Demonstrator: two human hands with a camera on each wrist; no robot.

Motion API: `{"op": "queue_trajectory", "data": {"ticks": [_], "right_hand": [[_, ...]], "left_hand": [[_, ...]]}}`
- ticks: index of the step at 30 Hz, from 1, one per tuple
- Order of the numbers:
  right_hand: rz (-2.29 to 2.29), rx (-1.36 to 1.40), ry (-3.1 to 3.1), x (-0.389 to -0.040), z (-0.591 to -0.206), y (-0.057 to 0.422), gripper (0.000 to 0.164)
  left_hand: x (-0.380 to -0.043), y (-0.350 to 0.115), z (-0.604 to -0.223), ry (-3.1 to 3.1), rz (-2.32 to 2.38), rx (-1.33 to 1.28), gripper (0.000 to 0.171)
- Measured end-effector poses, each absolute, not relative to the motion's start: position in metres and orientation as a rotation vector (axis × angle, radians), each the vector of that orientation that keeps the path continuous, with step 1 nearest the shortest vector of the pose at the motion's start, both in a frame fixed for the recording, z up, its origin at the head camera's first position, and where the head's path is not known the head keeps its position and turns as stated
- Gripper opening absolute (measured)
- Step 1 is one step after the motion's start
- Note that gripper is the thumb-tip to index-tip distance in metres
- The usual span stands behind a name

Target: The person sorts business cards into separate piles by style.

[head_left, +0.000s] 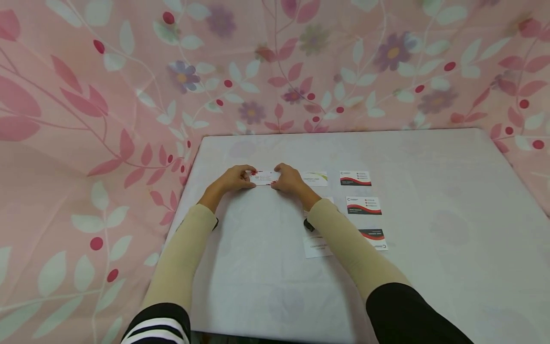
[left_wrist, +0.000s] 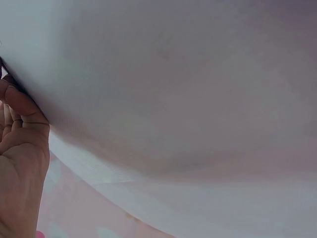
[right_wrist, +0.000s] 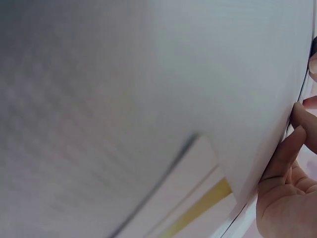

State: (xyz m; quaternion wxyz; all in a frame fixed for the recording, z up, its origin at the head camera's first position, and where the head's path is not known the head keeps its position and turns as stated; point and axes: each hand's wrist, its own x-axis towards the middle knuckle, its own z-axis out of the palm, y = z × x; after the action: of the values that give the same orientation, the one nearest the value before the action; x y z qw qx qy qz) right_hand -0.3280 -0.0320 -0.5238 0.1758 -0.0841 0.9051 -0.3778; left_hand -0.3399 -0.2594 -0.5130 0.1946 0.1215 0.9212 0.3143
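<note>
A white business card (head_left: pixel 264 178) with red marks at its corners lies between the two hands on the white-covered table, in the head view. My left hand (head_left: pixel 237 178) pinches its left end between thumb and fingers. At the opposite end, the right hand (head_left: pixel 290 181) pinches it the same way. In the left wrist view the left hand (left_wrist: pixel 22 153) shows at the left edge, its fingertips over the cloth. The right wrist view has the right hand (right_wrist: pixel 287 193) at the right edge, near a card with a yellow stripe (right_wrist: pixel 198 198).
Right of the held card lies a card with a green-yellow curve (head_left: pixel 315 179). Below it, a white card (head_left: pixel 317 247) is partly covered by the right forearm. Three red-and-black cards (head_left: pixel 355 178) form a column farther right. Pink floral cloth (head_left: pixel 279 67) hangs behind the table (head_left: pixel 451 248).
</note>
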Motion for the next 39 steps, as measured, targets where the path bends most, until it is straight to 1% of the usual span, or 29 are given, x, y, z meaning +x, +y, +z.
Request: {"op": "queue_trajectory", "data": {"ticks": [9, 12, 20, 27, 29, 33, 36, 39], "right_hand": [[-1.127, -0.250, 2.500, -0.330, -0.520, -0.023, 0.064], [-1.127, -0.260, 2.483, -0.328, -0.519, -0.020, 0.069], [-1.179, -0.300, 2.397, -0.325, -0.517, -0.013, 0.079], [-1.194, -0.351, 2.308, -0.318, -0.521, -0.002, 0.092], [-1.195, -0.375, 2.308, -0.315, -0.519, 0.003, 0.095], [-1.210, -0.530, 2.319, -0.310, -0.509, 0.011, 0.099], [-1.203, -0.615, 2.373, -0.308, -0.499, 0.021, 0.097], [-1.178, -0.620, 2.419, -0.308, -0.494, 0.035, 0.094]], "left_hand": [[-0.338, -0.255, -0.511, 2.579, 0.919, 0.324, 0.061], [-0.337, -0.255, -0.515, 2.587, 0.919, 0.299, 0.065], [-0.331, -0.254, -0.518, 2.596, 0.936, 0.313, 0.077], [-0.326, -0.250, -0.524, 2.570, 0.926, 0.374, 0.093], [-0.324, -0.249, -0.523, 2.574, 0.940, 0.401, 0.093], [-0.318, -0.251, -0.516, 2.649, 0.948, 0.421, 0.087], [-0.315, -0.251, -0.509, 2.733, 0.917, 0.473, 0.086], [-0.312, -0.244, -0.502, 2.788, 0.870, 0.558, 0.088]]}}
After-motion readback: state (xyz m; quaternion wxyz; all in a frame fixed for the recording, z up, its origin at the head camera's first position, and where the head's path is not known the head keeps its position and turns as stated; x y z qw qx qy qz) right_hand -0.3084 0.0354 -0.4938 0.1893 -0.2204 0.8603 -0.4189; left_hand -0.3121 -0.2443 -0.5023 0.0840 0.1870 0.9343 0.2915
